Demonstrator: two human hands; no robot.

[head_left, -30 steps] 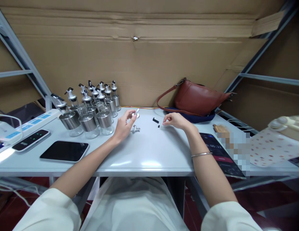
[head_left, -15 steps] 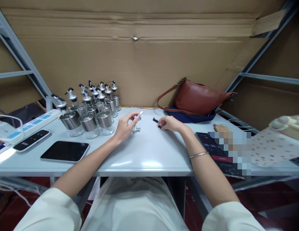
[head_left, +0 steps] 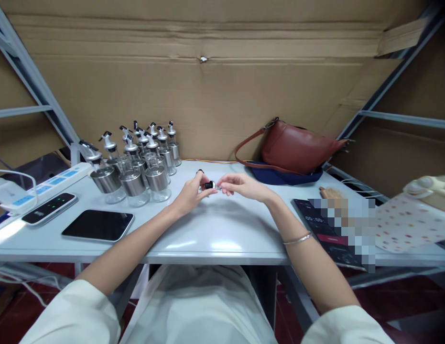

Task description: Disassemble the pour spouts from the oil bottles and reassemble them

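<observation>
My left hand (head_left: 189, 195) is closed on a bottle pourer (head_left: 210, 185), held sideways just above the table; its black stopper and a silvery rim show between the fingers. A black tip pokes out over the left forefinger. From the right, my right hand (head_left: 241, 185) pinches a small silvery piece (head_left: 219, 188) against the stopper's end. Whether that piece is joined to the pourer I cannot tell. To the left of my hands stand several glass bottles (head_left: 157, 179) with steel bands, most topped by silver pourers with black levers; the front ones have bare necks.
A black-screened device (head_left: 98, 225), a black-topped box with green lights (head_left: 49, 209) and a white power strip (head_left: 50, 184) lie at left. A brown bag (head_left: 297, 145) rests on dark blue cloth at the back right. A phone showing a timer (head_left: 326, 229) is beside my right forearm.
My hands have come together. The black lever piece is no longer in view at my right hand, which has moved left to the pourer. A black stopper now shows in my left hand.
</observation>
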